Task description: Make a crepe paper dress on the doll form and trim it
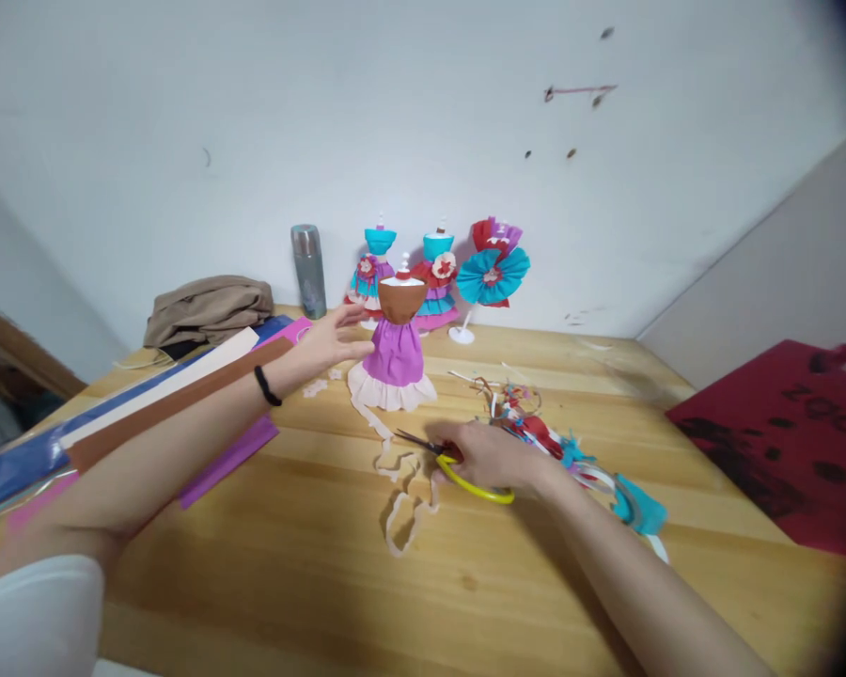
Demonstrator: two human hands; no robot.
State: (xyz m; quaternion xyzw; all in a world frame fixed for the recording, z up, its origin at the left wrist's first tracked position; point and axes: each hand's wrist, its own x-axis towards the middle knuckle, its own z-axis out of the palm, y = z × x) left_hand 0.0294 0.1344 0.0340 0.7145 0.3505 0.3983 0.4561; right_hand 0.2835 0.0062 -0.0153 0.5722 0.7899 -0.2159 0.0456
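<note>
A small paper dress on a mannequin stand (395,353) is upright at the middle of the wooden table (289,564); it has a brown bodice, a purple skirt and a pale pink ruffle. My left hand (328,346) reaches to its left side, fingers apart and touching the skirt. My right hand (490,458) rests on the table in front of it, wrapped around yellow-handled scissors (458,465) whose blades point left. A cut strip of pale pink crepe paper (405,494) lies curled beside the scissors.
Two more paper dresses (405,273) and a turquoise paper fan on a stand (492,273) line the wall, beside a grey flask (308,270) and folded brown cloth (208,308). Paper sheets (148,404) lie left, scraps (536,428) right, a red bag (790,442) far right.
</note>
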